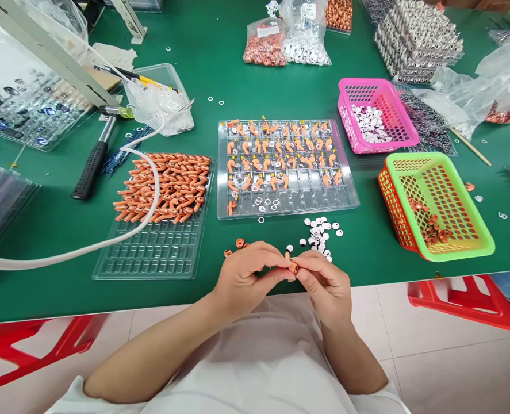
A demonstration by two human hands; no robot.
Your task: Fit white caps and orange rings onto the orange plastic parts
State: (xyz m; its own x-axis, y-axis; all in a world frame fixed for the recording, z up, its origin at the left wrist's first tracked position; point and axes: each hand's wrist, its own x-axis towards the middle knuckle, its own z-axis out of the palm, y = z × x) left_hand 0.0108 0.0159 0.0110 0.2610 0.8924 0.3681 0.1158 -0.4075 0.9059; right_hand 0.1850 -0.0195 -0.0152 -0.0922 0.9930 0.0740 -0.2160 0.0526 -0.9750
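My left hand (248, 276) and my right hand (327, 286) meet over the table's front edge. Their fingertips pinch one small orange curved part (294, 267) between them; its exact kind is not clear. Just behind my left hand lie several round orange pieces (240, 243). Small white discs (319, 231) are scattered beyond my right hand. A clear tray (255, 213) past both hands has rows of orange curved parts in its slots and some loose white rings. To the left, another clear tray (146, 264) bears a dense pile of orange curved parts (168, 184).
A green basket (461, 253) with orange pieces and a pink basket (345, 115) with white discs stand right. A hammer (93, 167) and a plastic box (186, 92) are left. A white hose (151, 213) arches over the left tray. Bags (265, 43) sit behind.
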